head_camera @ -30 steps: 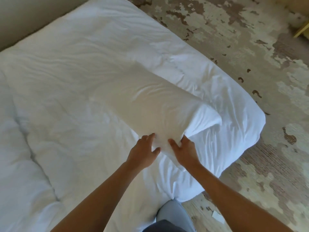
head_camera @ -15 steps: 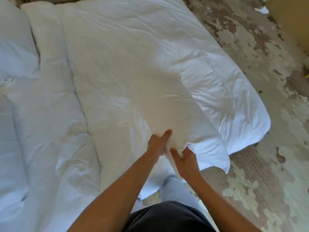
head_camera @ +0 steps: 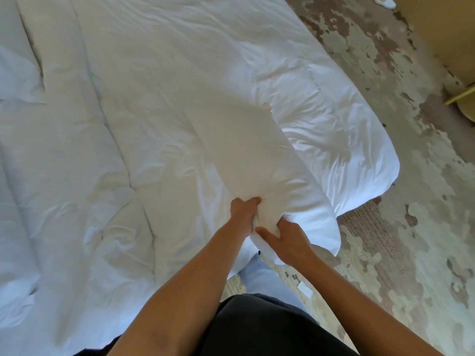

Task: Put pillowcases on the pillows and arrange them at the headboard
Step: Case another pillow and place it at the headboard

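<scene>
A long white pillow in a white pillowcase (head_camera: pixel 257 155) lies slanted over the white duvet (head_camera: pixel 154 73), its near end lifted off the bed's edge. My left hand (head_camera: pixel 243 209) grips that near end from the left, fingers dug into the fabric. Just below it, my right hand (head_camera: pixel 285 238) holds the same end from underneath and the right, where the loose case flap hangs toward the floor. A second white pillow (head_camera: pixel 18 70) lies at the far left edge of the view, partly cut off.
The bed fills the left and middle of the view; its corner (head_camera: pixel 385 160) hangs over a worn, patchy beige and brown carpet (head_camera: pixel 411 227). A yellow wall or furniture piece (head_camera: pixel 452 47) stands at the right. A small white scrap (head_camera: pixel 304 289) lies on the floor by my leg.
The near end of the pillow has been drawn closer to me and off the bed's edge. Both hands have closed tighter together on that end. My view has swung left along the bed.
</scene>
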Demonstrator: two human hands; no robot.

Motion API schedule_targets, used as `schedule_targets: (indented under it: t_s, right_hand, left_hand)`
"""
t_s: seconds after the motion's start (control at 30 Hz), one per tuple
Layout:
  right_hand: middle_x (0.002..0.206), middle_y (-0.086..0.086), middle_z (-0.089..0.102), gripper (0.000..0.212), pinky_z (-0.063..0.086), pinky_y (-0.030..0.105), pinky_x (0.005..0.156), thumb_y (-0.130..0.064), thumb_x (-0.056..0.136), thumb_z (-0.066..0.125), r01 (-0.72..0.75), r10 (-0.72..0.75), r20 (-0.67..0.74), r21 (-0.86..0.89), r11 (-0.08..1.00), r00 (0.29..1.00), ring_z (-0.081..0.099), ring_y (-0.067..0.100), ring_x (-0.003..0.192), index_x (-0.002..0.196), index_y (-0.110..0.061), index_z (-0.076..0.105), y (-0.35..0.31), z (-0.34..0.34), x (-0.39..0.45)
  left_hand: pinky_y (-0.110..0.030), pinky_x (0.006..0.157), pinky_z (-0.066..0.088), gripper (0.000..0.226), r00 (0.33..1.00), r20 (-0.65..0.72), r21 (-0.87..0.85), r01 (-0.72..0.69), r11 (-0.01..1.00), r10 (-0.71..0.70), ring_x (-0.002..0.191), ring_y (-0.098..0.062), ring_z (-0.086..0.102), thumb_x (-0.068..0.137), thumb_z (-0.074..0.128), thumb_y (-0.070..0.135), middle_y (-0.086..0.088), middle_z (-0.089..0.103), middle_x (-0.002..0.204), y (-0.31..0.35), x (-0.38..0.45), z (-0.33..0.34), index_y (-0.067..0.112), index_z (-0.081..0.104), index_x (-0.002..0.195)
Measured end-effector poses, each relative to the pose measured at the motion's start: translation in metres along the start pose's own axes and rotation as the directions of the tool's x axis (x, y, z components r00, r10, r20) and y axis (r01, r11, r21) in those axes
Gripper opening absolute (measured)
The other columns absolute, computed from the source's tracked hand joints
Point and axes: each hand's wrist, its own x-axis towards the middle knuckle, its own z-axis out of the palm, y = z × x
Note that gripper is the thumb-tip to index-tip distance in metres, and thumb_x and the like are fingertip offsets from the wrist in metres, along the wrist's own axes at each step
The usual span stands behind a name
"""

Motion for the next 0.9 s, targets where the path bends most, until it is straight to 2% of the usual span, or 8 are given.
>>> schedule_targets:
  t_s: [0.1, 0.2, 0.27, 0.37, 0.53, 0.63, 0.73, 0.9]
  right_hand:
    - [0.065, -0.016, 0.058, 0.079, 0.037, 0.017, 0.056, -0.108, 0.063, 0.027, 0.03, -0.022, 0.055, -0.146, 0.989, 0.998, 0.057, 0.002, 0.059, 0.069, -0.033, 0.052, -0.002, -0.015, 0.002]
    - [0.065, -0.019, 0.062, 0.067, 0.04, 0.019, 0.061, -0.096, 0.077, 0.035, 0.122, -0.104, 0.095, -0.201, 0.972, 0.99, 0.061, 0.0, 0.065, 0.059, -0.035, 0.057, -0.007, -0.027, 0.011]
    - [0.07, -0.018, 0.065, 0.047, 0.046, 0.025, 0.066, -0.079, 0.087, 0.05, 0.142, -0.134, 0.058, -0.167, 0.976, 0.989, 0.067, 0.006, 0.073, 0.07, -0.037, 0.063, -0.015, -0.035, 0.023]
    - [0.082, -0.015, 0.069, 0.02, 0.052, 0.029, 0.073, -0.059, 0.096, 0.061, 0.25, -0.255, -0.01, -0.153, 0.956, 0.967, 0.07, 0.01, 0.083, 0.1, -0.039, 0.065, -0.037, -0.047, 0.052]
    - [0.132, 0.003, 0.061, 0.06, 0.055, 0.04, 0.097, -0.049, 0.095, 0.069, 0.575, -0.599, -0.072, -0.21, 0.791, 0.797, 0.06, 0.023, 0.122, 0.145, -0.02, 0.053, -0.086, -0.057, 0.11]
    - [0.163, 0.005, 0.042, 0.085, 0.034, 0.042, 0.124, -0.069, 0.091, 0.061, 0.698, -0.699, 0.146, -0.342, 0.629, 0.7, 0.036, 0.024, 0.152, 0.158, -0.023, 0.04, -0.114, -0.059, 0.14]
    - [0.171, 0.0, 0.03, 0.097, 0.006, 0.041, 0.133, -0.086, 0.087, 0.045, 0.772, -0.643, 0.43, -0.405, 0.49, 0.634, 0.017, 0.018, 0.161, 0.163, -0.027, 0.033, -0.115, -0.047, 0.158]
    - [0.15, -0.002, 0.056, 0.094, 0.028, 0.039, 0.125, -0.092, 0.083, 0.043, 0.849, -0.729, 0.441, -0.343, 0.402, 0.523, 0.048, 0.019, 0.14, 0.148, -0.025, 0.054, -0.084, -0.037, 0.177]
  left_hand:
    - [-0.044, 0.089, 0.057, 0.049, 0.995, -0.047, 0.164, -0.079, 0.983, 0.088, 0.102, -0.035, 0.066, 0.081, 0.08, 0.027, -0.014, 0.067, 0.118, 0.006, 0.001, -0.014, 0.006, 0.057, 0.119]
    - [-0.039, 0.094, 0.054, 0.055, 0.967, -0.066, 0.433, -0.195, 0.88, 0.247, 0.113, -0.036, 0.064, 0.081, 0.078, 0.031, -0.013, 0.066, 0.126, 0.011, 0.0, -0.042, 0.009, 0.057, 0.127]
    - [-0.032, 0.093, 0.049, 0.059, 0.932, -0.026, 0.613, -0.271, 0.742, 0.363, 0.119, -0.035, 0.063, 0.081, 0.074, 0.032, -0.012, 0.067, 0.13, 0.012, -0.002, -0.068, 0.011, 0.057, 0.133]
    - [-0.037, 0.095, 0.051, 0.064, 0.901, 0.059, 0.824, -0.287, 0.489, 0.429, 0.119, -0.037, 0.063, 0.086, 0.065, 0.037, -0.015, 0.066, 0.131, 0.006, -0.01, -0.104, 0.011, 0.048, 0.142]
    - [-0.039, 0.092, 0.05, 0.067, 0.836, 0.182, 0.948, -0.289, 0.133, 0.518, 0.11, -0.034, 0.066, 0.092, 0.05, 0.046, -0.012, 0.067, 0.125, -0.016, -0.038, -0.128, 0.019, 0.034, 0.152]
    - [-0.039, 0.09, 0.051, 0.067, 0.795, 0.229, 0.96, -0.279, 0.003, 0.562, 0.105, -0.031, 0.067, 0.096, 0.045, 0.049, -0.009, 0.067, 0.126, -0.03, -0.052, -0.132, 0.021, 0.028, 0.155]
    - [-0.041, 0.091, 0.053, 0.067, 0.797, 0.196, 0.974, -0.224, -0.022, 0.572, 0.107, -0.031, 0.066, 0.096, 0.047, 0.049, -0.008, 0.067, 0.127, -0.04, -0.062, -0.136, 0.022, 0.028, 0.154]
    - [-0.04, 0.083, 0.054, 0.06, 0.811, 0.012, 0.982, -0.119, 0.145, 0.585, 0.1, -0.03, 0.067, 0.089, 0.057, 0.052, -0.005, 0.068, 0.115, -0.042, -0.068, -0.141, 0.018, 0.04, 0.136]
